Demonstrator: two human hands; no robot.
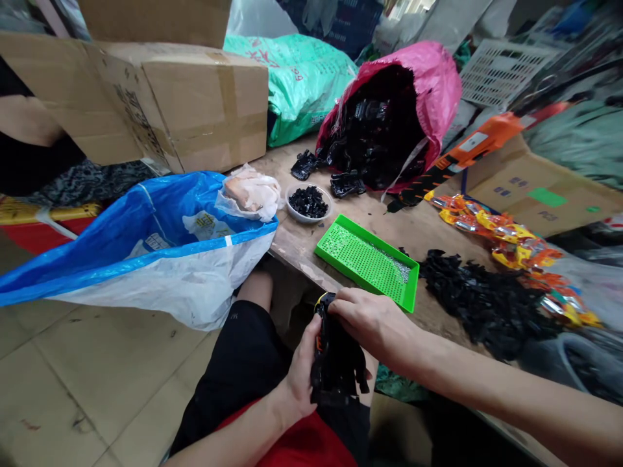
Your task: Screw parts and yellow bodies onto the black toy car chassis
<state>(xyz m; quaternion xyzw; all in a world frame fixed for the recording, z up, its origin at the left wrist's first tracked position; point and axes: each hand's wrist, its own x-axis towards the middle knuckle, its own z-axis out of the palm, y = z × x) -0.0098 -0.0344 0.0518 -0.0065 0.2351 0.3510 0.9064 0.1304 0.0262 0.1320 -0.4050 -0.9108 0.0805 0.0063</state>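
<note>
Over my lap I hold a black plastic toy car body (335,357), with bits of yellow and orange along its left edge. My left hand (302,373) is wrapped round its left side, thumb on the edge. The fingers of my right hand (367,318) are bent and pressed together at its upper end; any small part in them is hidden. Just beyond, on the table, lies a green perforated tray (355,256) with small metal pieces at its right side. A round white bowl (308,203) of small black parts stands behind it.
Black shells spill from a pink sack (438,84). A blue-white sack (195,266) hangs open at left, near a cardboard box (209,104). Black strip-like parts (487,301) and orange-yellow pieces (520,240) lie at right. An orange-handled tool (481,143) slants behind. Another person (34,130) is at far left.
</note>
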